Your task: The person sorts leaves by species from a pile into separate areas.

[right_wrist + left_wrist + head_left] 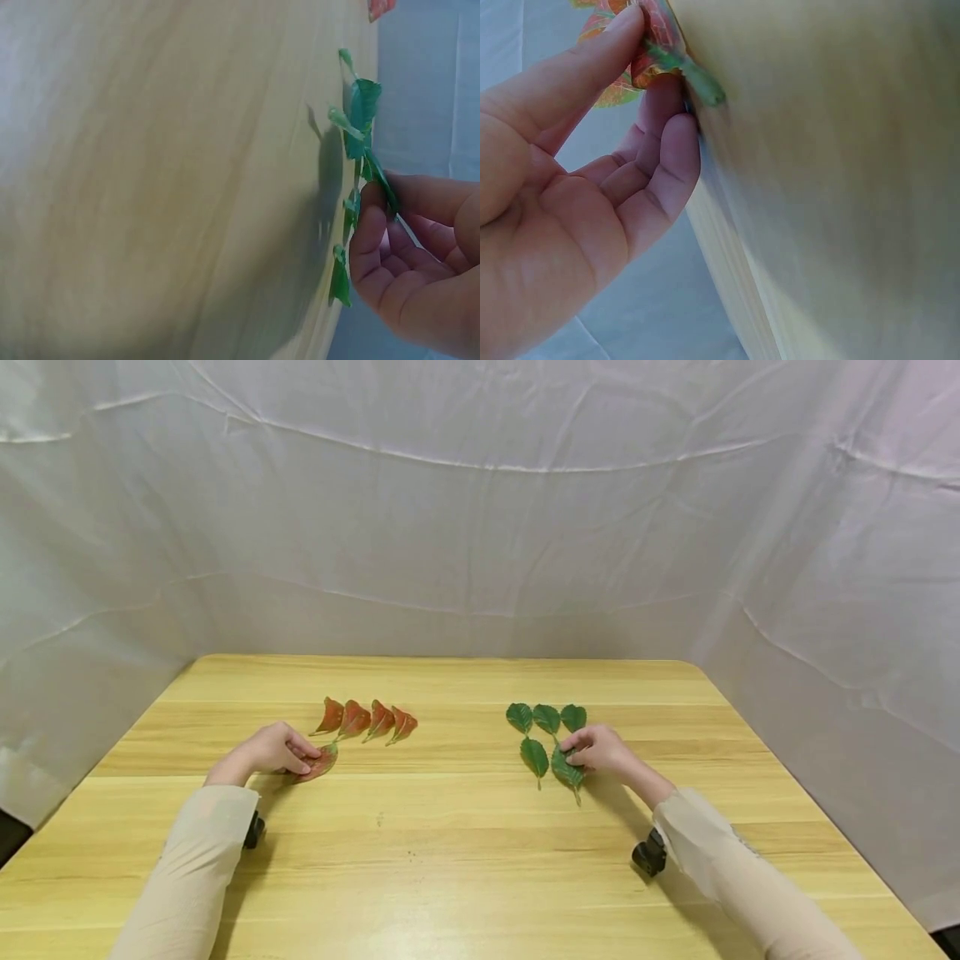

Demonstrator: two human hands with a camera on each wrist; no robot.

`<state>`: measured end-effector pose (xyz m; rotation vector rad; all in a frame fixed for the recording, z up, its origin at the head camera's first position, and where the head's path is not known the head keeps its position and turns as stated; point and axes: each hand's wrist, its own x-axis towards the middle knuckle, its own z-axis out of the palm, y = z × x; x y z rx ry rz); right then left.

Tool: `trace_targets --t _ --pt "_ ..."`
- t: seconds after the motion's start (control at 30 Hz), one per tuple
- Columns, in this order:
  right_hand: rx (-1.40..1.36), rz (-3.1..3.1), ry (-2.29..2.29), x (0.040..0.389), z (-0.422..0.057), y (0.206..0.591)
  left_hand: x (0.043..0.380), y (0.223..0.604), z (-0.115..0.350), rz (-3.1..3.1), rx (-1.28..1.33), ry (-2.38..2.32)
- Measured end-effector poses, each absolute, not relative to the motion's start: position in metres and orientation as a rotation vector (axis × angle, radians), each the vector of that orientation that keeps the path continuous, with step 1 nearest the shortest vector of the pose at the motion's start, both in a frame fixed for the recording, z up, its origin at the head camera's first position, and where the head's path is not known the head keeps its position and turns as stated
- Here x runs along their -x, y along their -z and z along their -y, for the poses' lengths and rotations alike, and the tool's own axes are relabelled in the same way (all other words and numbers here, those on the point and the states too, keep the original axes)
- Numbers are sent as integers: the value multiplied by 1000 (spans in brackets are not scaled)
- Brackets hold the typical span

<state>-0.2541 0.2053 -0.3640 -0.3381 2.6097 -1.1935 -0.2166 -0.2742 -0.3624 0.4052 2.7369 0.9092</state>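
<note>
My left hand (273, 750) pinches a red leaf (322, 763) between thumb and fingers, low over the table. In the left wrist view the thumb lies along the leaf (661, 30), and its green stem points toward the wood. Just behind it, several red leaves (354, 718) stand in a slanted row. On the other side, my right hand (600, 749) pinches a green leaf (567, 770) by its upper edge. Beside that one lies a green leaf (535, 757), and three more form a row behind, among them the middle leaf (547, 718).
The wood-grain table (450, 843) has rounded back corners. A pale cloth (480, 543) hangs behind it and along both sides. Small black devices sit under both wrists, one at the right cuff (649, 853).
</note>
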Motion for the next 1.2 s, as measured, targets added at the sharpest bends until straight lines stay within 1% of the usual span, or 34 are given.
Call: trace_targets --t 0.3,0.6,0.8,0.87,1.1,1.2 --pt "375 -2630 1090 255 -206 372 217 363 273 -2730 -420 -937" --pt "314 -2670 1066 253 -204 374 219 365 275 -2709 -429 -960" --pt "346 -2741 1017 253 -205 375 220 366 277 -2682 -455 -993" --pt "360 -2772 992 252 -206 375 220 365 278 -2672 -460 -999" --pt "417 -2801 979 249 -205 371 219 360 277 -2634 -342 -1030" --pt "407 -2794 1020 248 -205 365 217 357 278 -2687 -410 -982"
